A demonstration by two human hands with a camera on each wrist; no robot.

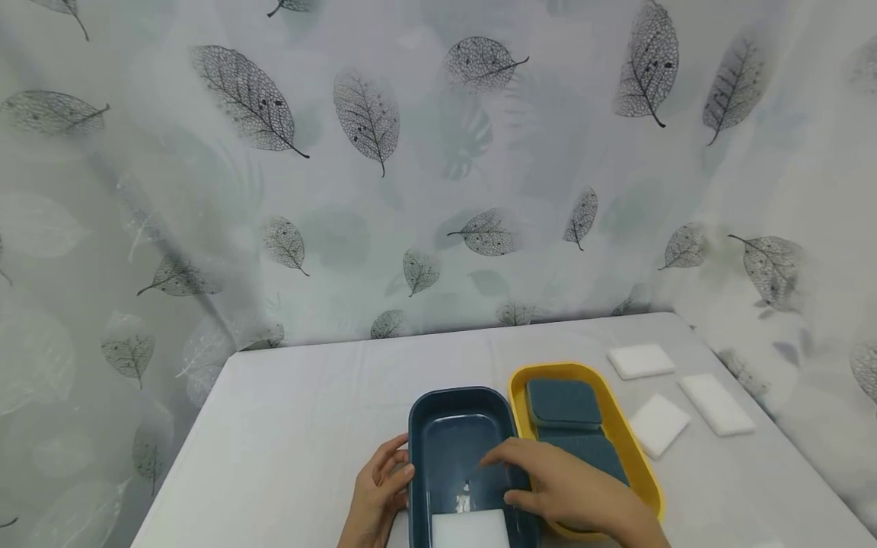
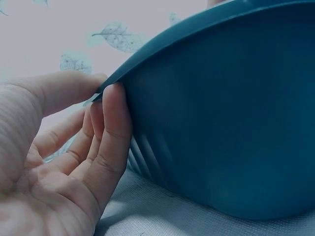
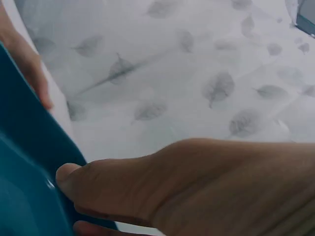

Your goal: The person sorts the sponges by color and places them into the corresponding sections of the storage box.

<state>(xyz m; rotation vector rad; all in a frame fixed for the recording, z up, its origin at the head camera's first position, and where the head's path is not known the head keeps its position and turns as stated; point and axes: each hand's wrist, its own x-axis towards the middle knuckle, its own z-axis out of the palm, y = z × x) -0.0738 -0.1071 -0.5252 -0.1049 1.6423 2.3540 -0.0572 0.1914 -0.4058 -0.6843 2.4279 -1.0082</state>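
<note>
The left hand (image 1: 380, 487) pinches the side rim of a dark blue tray (image 1: 455, 449) on the white-covered bench (image 1: 301, 441). A white sponge (image 1: 470, 530) lies in the tray's near end. The right hand (image 1: 565, 481), fingers loosely bent and holding nothing, reaches across a yellow tray (image 1: 634, 449) of dark blue sponges (image 1: 563, 403) just beside it.

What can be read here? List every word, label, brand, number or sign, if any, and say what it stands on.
None: no readable word, label, brand, number or sign shows in any view.
The blue tray, yellow tray, dark pads and white pads show no lettering.
The backdrop carries leaf prints, no readable text.
The bright patch inside the blue tray looks like glare.
</note>
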